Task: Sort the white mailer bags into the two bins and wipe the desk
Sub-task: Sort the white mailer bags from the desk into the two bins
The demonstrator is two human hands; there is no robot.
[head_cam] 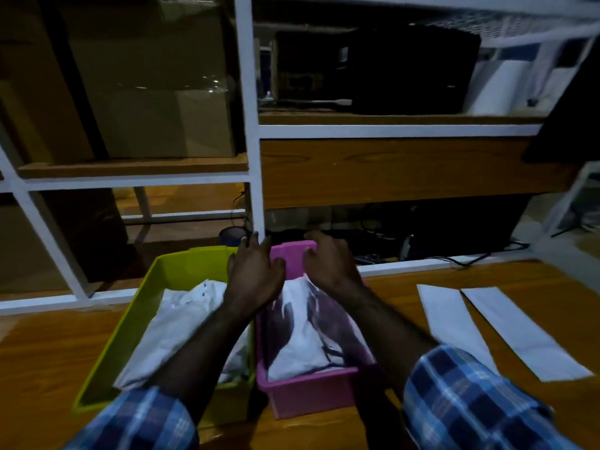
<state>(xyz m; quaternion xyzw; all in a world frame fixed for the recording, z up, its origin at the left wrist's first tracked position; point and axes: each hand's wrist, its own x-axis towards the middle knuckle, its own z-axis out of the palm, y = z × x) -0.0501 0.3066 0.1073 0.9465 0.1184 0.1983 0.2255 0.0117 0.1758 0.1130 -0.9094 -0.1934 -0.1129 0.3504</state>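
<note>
hands: left hand (255, 274) and right hand (328, 259) both spread flat over the pink bin's (308, 389) far end, mid frame, grip open, nothing held
bags left: two mailer bags (516, 332) flat at right of frame, long axes running away from the camera, right hand nearer
bins: green bin (136, 323) touching pink, both holding bags
worktop: wood, shelving behind, dim room

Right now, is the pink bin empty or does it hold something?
Not empty. The pink bin holds white mailer bags lying between its walls.
</note>
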